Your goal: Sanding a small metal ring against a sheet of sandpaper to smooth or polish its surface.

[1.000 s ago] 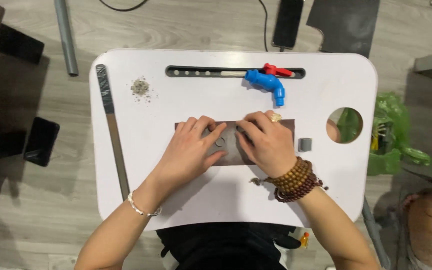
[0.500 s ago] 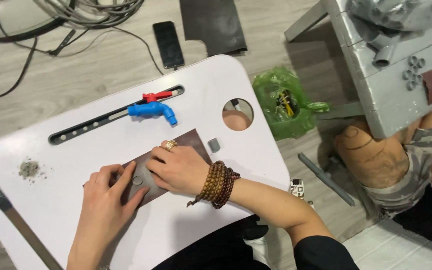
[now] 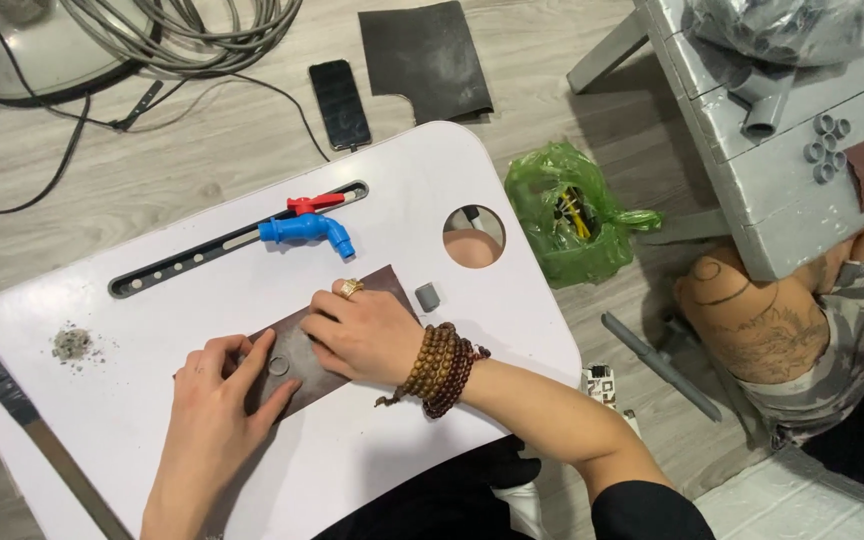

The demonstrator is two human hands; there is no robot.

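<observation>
My left hand (image 3: 214,400) and right hand (image 3: 360,330) cover most of dark brown sandpaper sheet (image 3: 297,365); its left end hidden under my fingers. Small grey ring (image 3: 278,366) shows between fingertips; whether pressed or just touched, cannot tell. Long metal file with black-taped handle (image 3: 22,415) cut off by bottom edge. Contents of green plastic bag (image 3: 572,215) unclear, only yellow and black bits. Grey dust pile (image 3: 72,343) too fine to identify. Person seated at right (image 3: 802,320) cut off by frame edge. Coiled grey cables (image 3: 182,25) cut by top edge.

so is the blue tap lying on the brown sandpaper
No, the blue tap lies on the white table by the slot, apart from the brown sandpaper.
</observation>
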